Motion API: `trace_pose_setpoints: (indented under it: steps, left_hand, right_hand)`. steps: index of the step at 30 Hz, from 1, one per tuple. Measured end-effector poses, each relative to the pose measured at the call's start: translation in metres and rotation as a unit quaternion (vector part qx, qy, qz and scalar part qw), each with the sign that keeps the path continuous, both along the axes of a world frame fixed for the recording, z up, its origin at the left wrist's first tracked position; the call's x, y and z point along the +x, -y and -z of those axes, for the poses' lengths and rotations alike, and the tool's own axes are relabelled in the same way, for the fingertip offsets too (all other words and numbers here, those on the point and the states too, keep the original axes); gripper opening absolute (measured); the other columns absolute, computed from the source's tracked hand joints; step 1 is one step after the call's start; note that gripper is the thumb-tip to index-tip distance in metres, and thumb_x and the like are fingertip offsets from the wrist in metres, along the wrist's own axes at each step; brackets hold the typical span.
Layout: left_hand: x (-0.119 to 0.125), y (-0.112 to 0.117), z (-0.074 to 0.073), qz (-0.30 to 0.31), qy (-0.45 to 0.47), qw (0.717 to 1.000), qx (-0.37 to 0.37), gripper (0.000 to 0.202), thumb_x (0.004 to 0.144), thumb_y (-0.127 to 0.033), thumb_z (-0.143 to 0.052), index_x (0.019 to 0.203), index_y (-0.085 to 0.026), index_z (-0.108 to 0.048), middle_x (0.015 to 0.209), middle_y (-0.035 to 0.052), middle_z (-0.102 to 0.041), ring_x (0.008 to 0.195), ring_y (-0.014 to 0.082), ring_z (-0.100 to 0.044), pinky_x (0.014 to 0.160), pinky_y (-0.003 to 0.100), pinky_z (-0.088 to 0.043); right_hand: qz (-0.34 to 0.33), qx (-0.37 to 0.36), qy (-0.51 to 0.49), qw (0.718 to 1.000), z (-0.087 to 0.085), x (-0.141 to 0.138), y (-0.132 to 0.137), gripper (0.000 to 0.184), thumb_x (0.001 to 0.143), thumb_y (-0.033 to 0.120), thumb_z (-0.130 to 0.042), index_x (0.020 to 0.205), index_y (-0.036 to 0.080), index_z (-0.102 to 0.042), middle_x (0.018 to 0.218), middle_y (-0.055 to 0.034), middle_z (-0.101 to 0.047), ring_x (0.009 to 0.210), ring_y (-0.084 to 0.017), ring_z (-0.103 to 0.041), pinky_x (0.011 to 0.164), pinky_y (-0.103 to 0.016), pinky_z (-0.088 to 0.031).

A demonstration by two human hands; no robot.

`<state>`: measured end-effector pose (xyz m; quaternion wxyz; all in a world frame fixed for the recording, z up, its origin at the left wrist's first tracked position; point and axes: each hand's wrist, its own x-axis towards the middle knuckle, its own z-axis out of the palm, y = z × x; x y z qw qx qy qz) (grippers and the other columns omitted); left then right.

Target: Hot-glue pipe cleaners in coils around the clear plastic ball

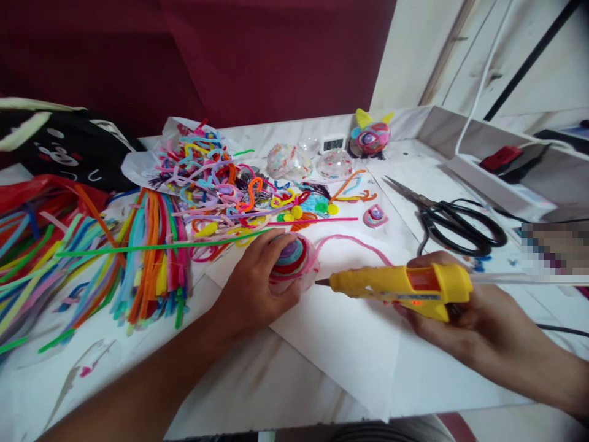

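Note:
My left hand (257, 276) is closed around a clear plastic ball (294, 261) partly wrapped in rings of purple, blue and red pipe cleaner. From the ball a pink pipe cleaner (356, 239) trails to the right in a curve. My right hand (460, 319) grips a yellow hot glue gun (386, 285) lying level, its red light lit and a clear glue stick out of its back. The dark nozzle points left, close by the ball's right side; whether it touches cannot be made out. White paper (343, 344) lies beneath both hands.
Large black scissors (442, 212) lie at the right. Pipe cleaner bundles (151, 264) spread across the left, with a tangled pile (211, 166) behind. Clear half-balls (285, 161), a small digital clock (332, 144) and a decorated ball with yellow horns (372, 136) stand at the back. A power strip (501, 184) sits right.

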<state>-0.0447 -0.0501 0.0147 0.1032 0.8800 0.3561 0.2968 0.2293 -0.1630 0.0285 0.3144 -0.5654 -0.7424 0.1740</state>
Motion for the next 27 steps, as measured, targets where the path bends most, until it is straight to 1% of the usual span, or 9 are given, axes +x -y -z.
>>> trace_pose_setpoints:
  steps: [3,5,8,13,17,19,23,25,27]
  left_hand:
    - [-0.001,-0.001,0.001,-0.002,-0.002,1.000,-0.004,0.051,0.084,-0.033,-0.061,0.133,-0.019,-0.051,0.139,0.0142,-0.054,0.132,0.0290,-0.051,0.113,0.045,-0.042]
    - [-0.001,-0.001,0.000,-0.002,-0.005,1.000,-0.007,0.050,0.085,-0.033,-0.059,0.132,-0.018,-0.052,0.139,0.0147,-0.055,0.131,0.0293,-0.052,0.113,0.046,-0.042]
    - [-0.002,-0.002,-0.001,-0.005,-0.008,1.000,-0.014,0.049,0.085,-0.036,-0.057,0.131,-0.020,-0.053,0.140,0.0139,-0.054,0.133,0.0299,-0.051,0.113,0.047,-0.042]
    - [-0.002,-0.005,-0.001,-0.017,-0.001,0.998,-0.058,0.053,0.081,-0.039,-0.060,0.130,-0.022,-0.054,0.141,0.0127,-0.055,0.135,0.0318,-0.049,0.113,0.048,-0.041]
    - [0.001,-0.006,-0.004,-0.029,0.005,0.995,-0.092,0.054,0.077,-0.038,-0.062,0.127,-0.021,-0.054,0.127,0.0112,-0.064,0.119,0.0307,-0.060,0.105,0.046,-0.047]
    - [0.003,-0.006,-0.005,-0.039,0.010,0.993,-0.109,0.056,0.074,-0.037,-0.064,0.126,-0.019,-0.054,0.125,0.0110,-0.065,0.115,0.0301,-0.063,0.102,0.044,-0.050]
    - [0.003,-0.007,-0.006,-0.059,0.028,0.990,-0.126,0.064,0.070,-0.039,-0.066,0.129,-0.019,-0.052,0.131,0.0120,-0.063,0.120,0.0319,-0.061,0.102,0.045,-0.049]
    - [0.002,-0.007,-0.007,-0.063,0.052,0.988,-0.132,0.062,0.070,-0.039,-0.066,0.127,-0.019,-0.053,0.126,0.0103,-0.066,0.115,0.0309,-0.064,0.098,0.043,-0.052]
    - [0.001,-0.007,-0.009,-0.066,0.079,0.984,-0.143,0.058,0.071,-0.039,-0.066,0.124,-0.020,-0.054,0.121,0.0088,-0.068,0.109,0.0293,-0.066,0.094,0.041,-0.054]
  right_hand:
    - [-0.037,0.021,-0.054,0.998,0.002,-0.006,-0.001,0.008,0.090,0.026,-0.054,0.095,0.031,-0.051,0.091,-0.0028,-0.063,0.068,-0.017,-0.068,0.052,-0.022,-0.060]
    - [-0.039,0.033,-0.043,0.998,0.002,-0.010,-0.001,0.012,0.089,0.022,-0.055,0.096,0.031,-0.053,0.093,-0.0037,-0.062,0.070,-0.018,-0.067,0.051,-0.024,-0.059]
    - [-0.038,0.045,-0.014,0.998,0.002,-0.013,-0.002,0.017,0.090,0.021,-0.054,0.102,0.033,-0.051,0.096,-0.0056,-0.064,0.072,-0.021,-0.069,0.047,-0.026,-0.058]
    - [-0.039,0.043,0.021,0.998,0.001,-0.017,0.001,0.019,0.090,0.025,-0.051,0.106,0.035,-0.047,0.095,-0.0062,-0.067,0.076,-0.026,-0.073,0.045,-0.031,-0.058]
    - [-0.011,0.005,0.018,1.000,0.004,-0.016,0.005,0.018,0.092,0.030,-0.052,0.107,0.036,-0.045,0.092,-0.0062,-0.070,0.076,-0.028,-0.074,0.047,-0.032,-0.059]
    - [-0.008,0.000,0.017,1.000,0.005,-0.017,0.007,0.018,0.093,0.031,-0.051,0.109,0.036,-0.044,0.092,-0.0059,-0.069,0.077,-0.028,-0.074,0.047,-0.032,-0.059]
    - [-0.017,0.017,0.030,0.999,0.003,-0.017,0.008,0.019,0.093,0.032,-0.049,0.110,0.038,-0.042,0.097,-0.0069,-0.067,0.080,-0.029,-0.074,0.046,-0.033,-0.058]
    - [-0.009,0.027,0.043,0.999,0.003,-0.015,0.010,0.021,0.092,0.034,-0.048,0.112,0.039,-0.040,0.098,-0.0074,-0.067,0.080,-0.030,-0.073,0.047,-0.035,-0.059]
    - [0.002,0.029,0.057,0.998,0.005,-0.013,0.012,0.025,0.092,0.034,-0.049,0.115,0.040,-0.040,0.097,-0.0071,-0.068,0.080,-0.030,-0.073,0.052,-0.038,-0.061]
